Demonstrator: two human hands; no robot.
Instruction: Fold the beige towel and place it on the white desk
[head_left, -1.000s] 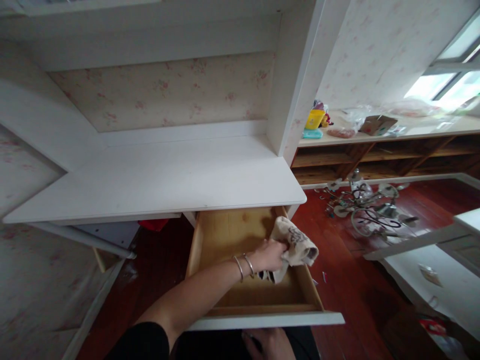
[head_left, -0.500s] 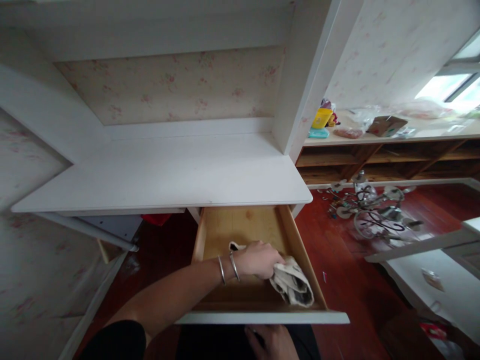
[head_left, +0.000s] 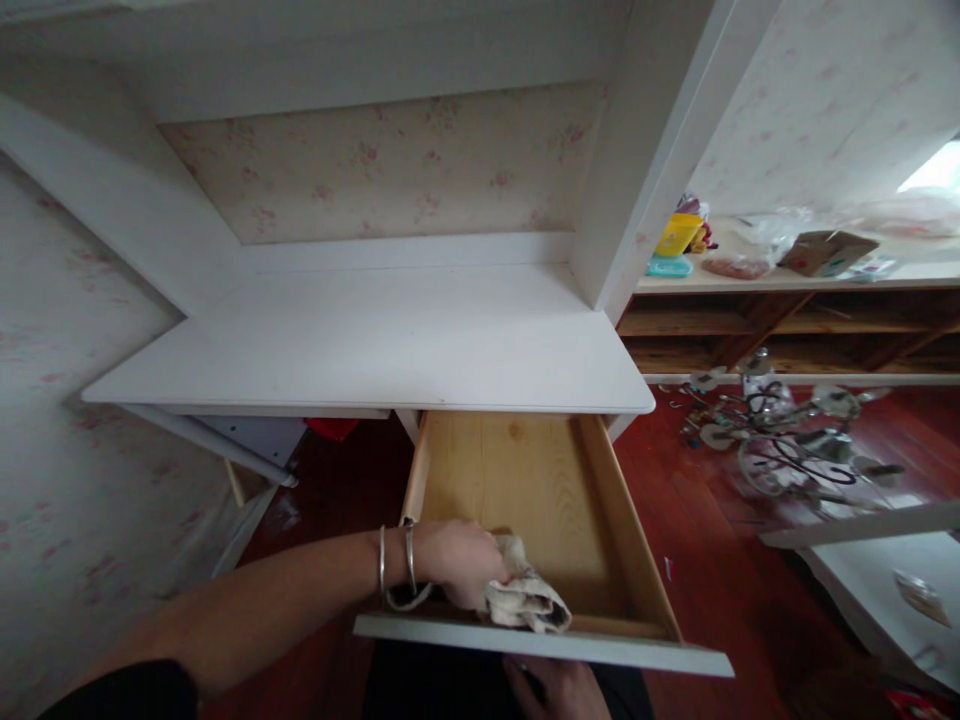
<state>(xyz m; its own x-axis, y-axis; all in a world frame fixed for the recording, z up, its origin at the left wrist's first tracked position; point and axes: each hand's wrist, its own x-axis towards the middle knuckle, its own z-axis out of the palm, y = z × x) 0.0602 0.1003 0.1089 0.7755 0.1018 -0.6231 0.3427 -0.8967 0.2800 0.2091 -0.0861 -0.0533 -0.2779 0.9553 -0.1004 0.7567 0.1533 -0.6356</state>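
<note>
My left hand (head_left: 463,565), with two silver bangles at its wrist, is closed on a crumpled off-white cloth (head_left: 525,595) with dark patches. It presses the cloth down inside the pulled-out wooden drawer (head_left: 517,470), close to the front panel on the left and middle. A loose end of the cloth shows below the bangles. Below the white drawer front (head_left: 622,650), my right hand (head_left: 562,690) is partly visible with its fingers curled. The panel hides its fingertips, so what they grip cannot be made out.
The drawer sticks out from a white desk (head_left: 420,340) with an upper frame. On the red wooden floor to the right lies a chandelier (head_left: 787,420). Behind it, a low shelf unit (head_left: 697,318) carries a yellow container (head_left: 679,235), plastic bags and a cardboard box (head_left: 829,253).
My left hand has drawn the cloth leftward along the drawer, away from its right front corner. The view has shifted slightly left. My right hand stays below the drawer front.
</note>
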